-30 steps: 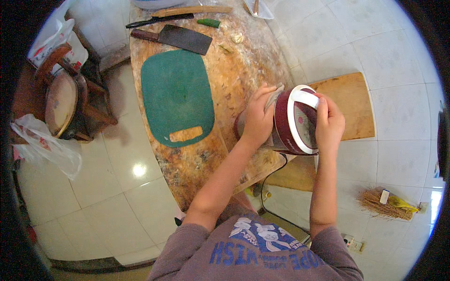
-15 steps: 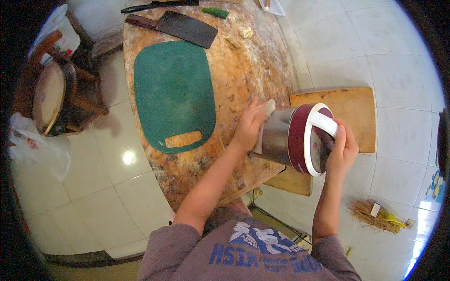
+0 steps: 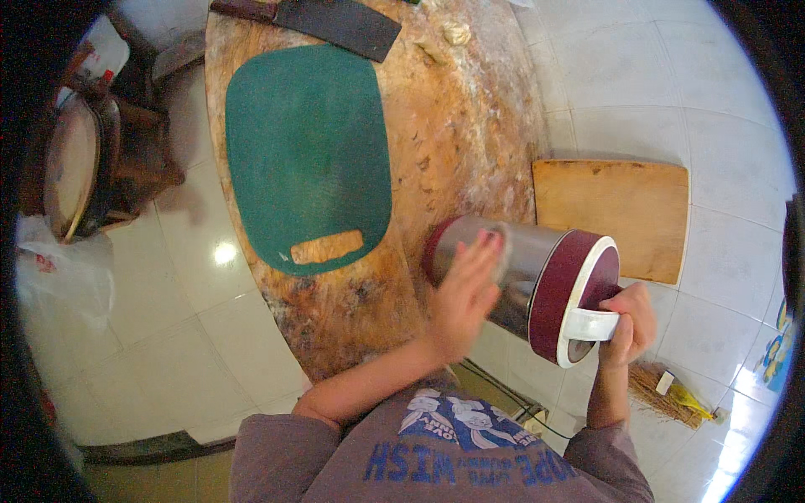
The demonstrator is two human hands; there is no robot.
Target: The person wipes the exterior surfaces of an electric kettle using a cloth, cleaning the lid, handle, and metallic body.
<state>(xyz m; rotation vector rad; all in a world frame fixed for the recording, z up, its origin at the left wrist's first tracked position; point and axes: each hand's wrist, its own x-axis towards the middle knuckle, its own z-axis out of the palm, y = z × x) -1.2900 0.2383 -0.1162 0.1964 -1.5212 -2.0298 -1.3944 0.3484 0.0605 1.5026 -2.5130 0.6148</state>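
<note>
The pot [image 3: 527, 256] lies tilted over the bench's [image 3: 470, 142] near right edge, its top toward the right; whether its base touches the wood is unclear. The right hand [image 3: 631, 325] grips its white handle [image 3: 592, 325], probably to steady it and turn its steel side upward. The left hand [image 3: 464, 293], blurred, spreads its fingers flat along that side, a pale cloth [image 3: 502, 254] seemingly beneath them. The top hides any contents.
</note>
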